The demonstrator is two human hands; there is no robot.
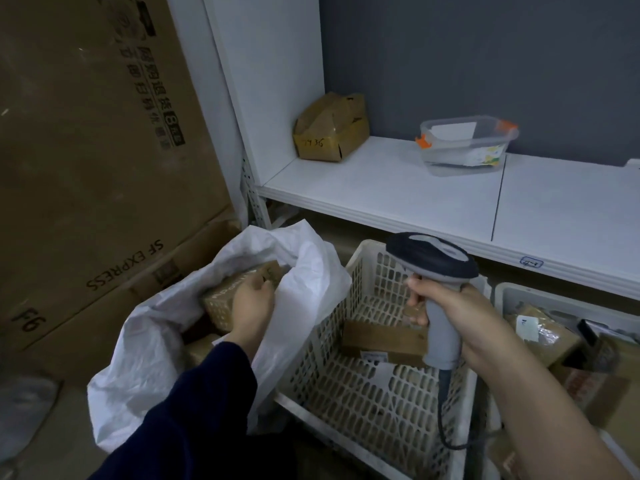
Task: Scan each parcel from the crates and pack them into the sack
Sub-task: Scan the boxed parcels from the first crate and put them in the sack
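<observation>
Shelf behind: carton, tub. Left hand grips parcel inside sack; right hand clamps scanner above crate holding one brown box. Second crate, right: packed boxes.

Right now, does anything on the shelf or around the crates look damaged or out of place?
The cardboard box at the left end of the white shelf looks crushed: its top is caved in and creased. Nothing else stands out.

Wide-open sack — crate tight beside it, shelf edge just behind
</observation>
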